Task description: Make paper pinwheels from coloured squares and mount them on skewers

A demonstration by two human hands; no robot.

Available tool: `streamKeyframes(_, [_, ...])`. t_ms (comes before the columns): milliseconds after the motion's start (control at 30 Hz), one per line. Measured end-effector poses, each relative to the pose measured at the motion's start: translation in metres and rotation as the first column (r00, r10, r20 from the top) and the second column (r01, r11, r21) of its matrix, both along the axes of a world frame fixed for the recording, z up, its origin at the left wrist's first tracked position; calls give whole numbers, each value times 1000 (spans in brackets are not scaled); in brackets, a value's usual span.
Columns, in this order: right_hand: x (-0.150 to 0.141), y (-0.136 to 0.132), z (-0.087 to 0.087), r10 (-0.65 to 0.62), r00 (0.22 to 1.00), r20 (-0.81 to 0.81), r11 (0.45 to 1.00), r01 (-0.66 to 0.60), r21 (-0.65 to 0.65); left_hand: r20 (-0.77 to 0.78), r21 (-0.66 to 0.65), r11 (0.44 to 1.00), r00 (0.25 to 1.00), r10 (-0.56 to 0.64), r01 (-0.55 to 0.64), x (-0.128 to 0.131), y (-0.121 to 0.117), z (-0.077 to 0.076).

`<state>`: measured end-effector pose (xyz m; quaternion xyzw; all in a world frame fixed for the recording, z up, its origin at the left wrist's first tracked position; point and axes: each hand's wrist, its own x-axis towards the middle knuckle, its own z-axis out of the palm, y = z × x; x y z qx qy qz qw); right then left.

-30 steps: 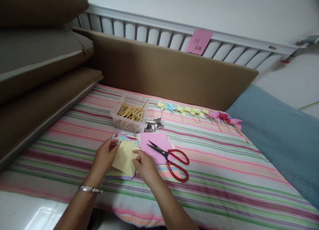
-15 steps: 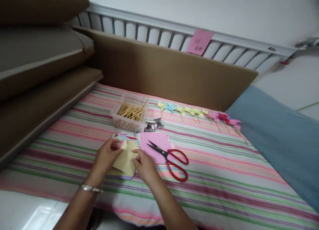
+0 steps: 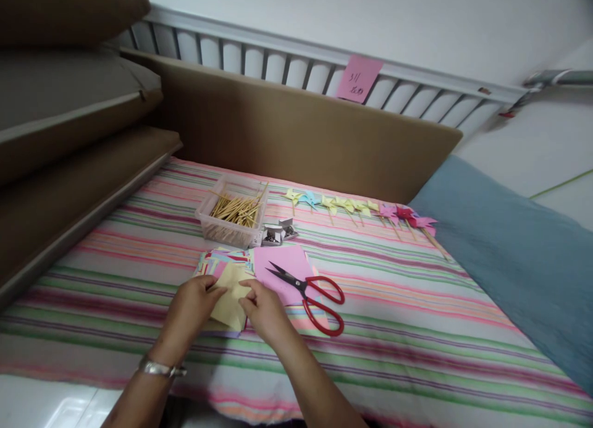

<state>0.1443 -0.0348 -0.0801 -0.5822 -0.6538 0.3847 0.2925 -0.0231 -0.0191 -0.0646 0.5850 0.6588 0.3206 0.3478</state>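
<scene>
Nine or so done: finished pinwheels (image 3: 359,209) lie in a row by the brown board.
In hand: my left hand (image 3: 194,301) and right hand (image 3: 262,307) both pinch the yellow paper square (image 3: 229,292) on the striped cover, fingers closed on its edges.
Folding: I'd say barely begun.
Left: sticks in the tub (image 3: 231,215), scissors (image 3: 310,292) beside me, untouched.

On the bed lie one pair of red-handled scissors (image 3: 309,293), one clear plastic box (image 3: 231,213) of wooden sticks too many to count, two small metal clips (image 3: 277,233), and roughly ten paper pinwheels (image 3: 356,208) in a row. One pink note (image 3: 357,79) hangs on the rail.
</scene>
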Motion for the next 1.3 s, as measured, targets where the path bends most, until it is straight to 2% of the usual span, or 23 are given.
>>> streamKeyframes(100, [6, 1, 8, -69, 991, -115, 996, 75, 54, 84, 38, 998, 996, 40, -43, -4, 0, 4])
streamKeyframes(200, [17, 4, 22, -213, 940, -266, 957, 255, 136, 247, -13, 998, 967, 68, -67, -9, 0, 9])
streamKeyframes(233, [21, 5, 26, -250, 911, -328, 943, 307, 132, 314, -47, 997, 947, 75, -64, -10, 0, 11])
streamKeyframes(300, [27, 5, 33, -300, 832, -466, 933, 358, 40, 448, -113, 992, 889, 98, -52, -7, -1, 16])
streamKeyframes(367, [29, 4, 35, -333, 728, -599, 937, 327, -123, 550, -161, 986, 826, 125, -41, 0, -3, 22])
streamKeyframes(433, [28, 1, 33, -340, 646, -683, 940, 221, -259, 612, -193, 981, 777, 148, -35, 11, -5, 26])
streamKeyframes(500, [27, -3, 30, -332, 608, -721, 938, 136, -318, 652, -225, 974, 742, 156, -8, 22, -8, 28])
streamKeyframes(567, [27, -6, 27, -343, 589, -732, 935, 136, -329, 699, -259, 965, 698, 157, 43, 34, -10, 31])
streamKeyframes(633, [32, -8, 27, -374, 563, -737, 927, 199, -318, 770, -264, 960, 620, 149, 98, 44, -11, 34])
streamKeyframes(800, [53, -4, 26, -453, 481, -750, 887, 330, -324, 939, -218, 944, 316, 135, 246, 68, -15, 35])
streamKeyframes(867, [60, -2, 25, -459, 450, -766, 877, 369, -309, 957, -211, 927, 260, 130, 311, 75, -16, 32])
streamKeyframes(933, [63, 1, 24, -454, 437, -776, 875, 383, -296, 960, -190, 923, 259, 104, 334, 82, -17, 28])
streamKeyframes(1033, [65, 3, 27, -439, 441, -783, 882, 377, -282, 943, -178, 933, 326, 71, 312, 92, -17, 26])
streamKeyframes(1167, [63, 7, 40, -383, 472, -794, 897, 394, -199, 905, -184, 961, 416, 84, 205, 107, -10, 32])
streamKeyframes(1300, [62, 12, 44, -373, 504, -779, 904, 385, -185, 891, -171, 981, 439, 116, 89, 117, -2, 34])
